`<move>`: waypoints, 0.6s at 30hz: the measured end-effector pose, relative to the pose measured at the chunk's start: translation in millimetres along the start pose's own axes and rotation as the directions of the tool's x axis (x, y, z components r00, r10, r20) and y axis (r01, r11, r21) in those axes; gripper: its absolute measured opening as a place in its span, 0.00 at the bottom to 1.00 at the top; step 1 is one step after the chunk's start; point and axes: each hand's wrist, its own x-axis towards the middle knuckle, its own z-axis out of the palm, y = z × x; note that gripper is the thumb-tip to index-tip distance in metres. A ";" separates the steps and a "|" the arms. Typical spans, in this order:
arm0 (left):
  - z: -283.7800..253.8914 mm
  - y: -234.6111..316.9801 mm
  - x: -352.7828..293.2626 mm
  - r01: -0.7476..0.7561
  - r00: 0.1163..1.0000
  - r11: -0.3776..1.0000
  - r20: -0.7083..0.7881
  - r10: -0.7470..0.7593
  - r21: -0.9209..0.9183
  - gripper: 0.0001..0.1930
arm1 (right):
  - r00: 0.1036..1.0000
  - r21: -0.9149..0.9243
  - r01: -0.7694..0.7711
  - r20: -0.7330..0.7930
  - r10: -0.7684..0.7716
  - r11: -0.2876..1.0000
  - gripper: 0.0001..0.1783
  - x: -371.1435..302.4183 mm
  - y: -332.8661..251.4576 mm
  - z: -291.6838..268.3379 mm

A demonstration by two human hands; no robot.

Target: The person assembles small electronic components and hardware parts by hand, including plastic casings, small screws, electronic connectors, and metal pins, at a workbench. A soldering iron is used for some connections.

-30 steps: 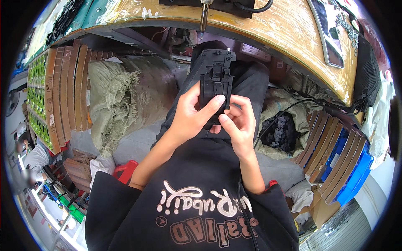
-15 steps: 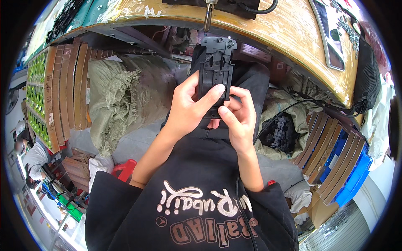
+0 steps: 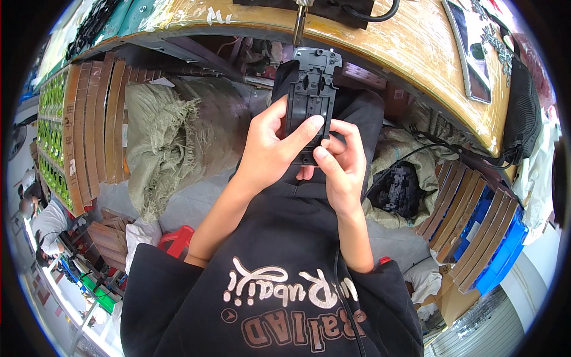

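Note:
A long black molded plastic housing [image 3: 310, 80], with ribs and small holes, is held between my hands above my lap. My left hand [image 3: 275, 143] grips its left side, the thumb lying across the face. At the lower right edge, my right hand [image 3: 340, 160] holds it between thumb and bent fingers. Just beyond the far end of the housing, a metal screwdriver bit [image 3: 300, 27] points down at the table edge, seemingly apart from the housing. Fingers under the housing are mostly hidden.
A worn wooden table [image 3: 404, 35] spans the front, with a phone [image 3: 473, 65] at its right. A woven sack [image 3: 160, 143] and stacked cardboard trays [image 3: 89, 131] stand left. An open sack of black parts [image 3: 398, 187] and a blue crate [image 3: 502, 250] are right.
The housing has shifted slightly to the right and its far end has moved a little farther away and tilted. Both hands moved with it, keeping their grip.

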 end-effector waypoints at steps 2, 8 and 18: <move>0.1 0.6 0.0 -0.008 1.000 1.000 -0.006 0.008 0.009 0.08 | 1.000 -0.040 0.021 0.003 -0.021 0.999 0.19 0.4 0.1 0.8; -0.3 -0.4 0.6 -0.005 1.000 1.000 -0.001 0.005 -0.008 0.07 | 1.000 -0.035 0.022 0.000 -0.022 0.999 0.19 0.8 1.5 0.2; 1.6 -2.2 0.8 -0.013 1.000 1.000 -0.025 0.013 0.017 0.08 | 1.000 0.011 0.004 0.001 -0.004 1.000 0.19 -0.3 -0.1 -1.1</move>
